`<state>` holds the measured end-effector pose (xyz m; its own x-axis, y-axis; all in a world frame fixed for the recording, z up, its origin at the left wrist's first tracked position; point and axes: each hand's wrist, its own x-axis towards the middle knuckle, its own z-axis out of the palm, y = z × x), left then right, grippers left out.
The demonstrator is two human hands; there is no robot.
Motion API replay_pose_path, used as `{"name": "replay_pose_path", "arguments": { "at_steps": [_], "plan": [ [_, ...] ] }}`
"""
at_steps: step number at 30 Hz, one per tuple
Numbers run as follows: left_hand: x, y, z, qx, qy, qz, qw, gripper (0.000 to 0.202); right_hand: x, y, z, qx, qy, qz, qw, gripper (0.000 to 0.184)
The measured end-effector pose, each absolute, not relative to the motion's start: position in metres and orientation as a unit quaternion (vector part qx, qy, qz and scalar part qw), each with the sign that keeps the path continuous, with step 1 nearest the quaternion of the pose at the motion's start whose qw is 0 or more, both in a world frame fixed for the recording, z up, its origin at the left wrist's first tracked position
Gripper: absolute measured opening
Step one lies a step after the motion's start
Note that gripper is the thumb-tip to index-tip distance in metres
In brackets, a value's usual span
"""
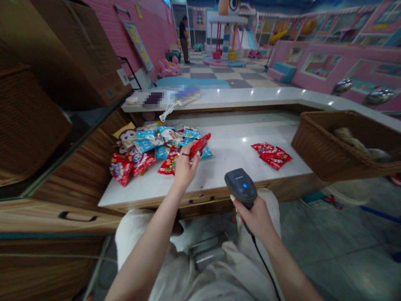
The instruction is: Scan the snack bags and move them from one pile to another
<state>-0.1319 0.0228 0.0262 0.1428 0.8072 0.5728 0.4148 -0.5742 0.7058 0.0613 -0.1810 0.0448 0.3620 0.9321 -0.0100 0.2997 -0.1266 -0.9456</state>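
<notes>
Basket point(316, 152) holds pale things; left hand point(184, 168) pinches red packet point(200, 144)

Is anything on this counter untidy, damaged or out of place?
Nothing looks damaged or spilled. At the left of the counter, the snack packets lie in a loose, overlapping heap, while two red packets lie apart near the wicker basket. The left hand holds a red packet; the right hand holds a scanner.

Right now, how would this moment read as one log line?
left hand: holds red packet | right hand: grips barcode scanner | pile of packets: on counter | two red packets: beside wicker basket
</notes>
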Motion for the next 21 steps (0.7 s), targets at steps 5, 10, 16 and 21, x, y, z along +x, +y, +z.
{"name": "replay_pose_path", "arguments": {
  "at_steps": [5,10,16,21],
  "plan": [
    [-0.151,0.035,0.032,0.828,0.487,0.278,-0.018,0.05,0.062,-0.181,0.043,-0.671,-0.459,0.331,0.478,0.031],
    [-0.14,0.031,0.017,0.82,0.512,0.254,-0.026,0.066,0.066,-0.183,0.038,-0.668,-0.462,0.333,0.478,0.03],
    [-0.07,0.02,0.012,0.856,0.401,0.323,0.054,0.056,0.087,-0.191,0.037,-0.685,-0.453,0.307,0.482,0.033],
    [0.03,0.015,-0.001,0.907,0.243,0.299,0.168,0.066,0.108,-0.203,0.041,-0.698,-0.425,0.284,0.502,0.033]
  ]
}}
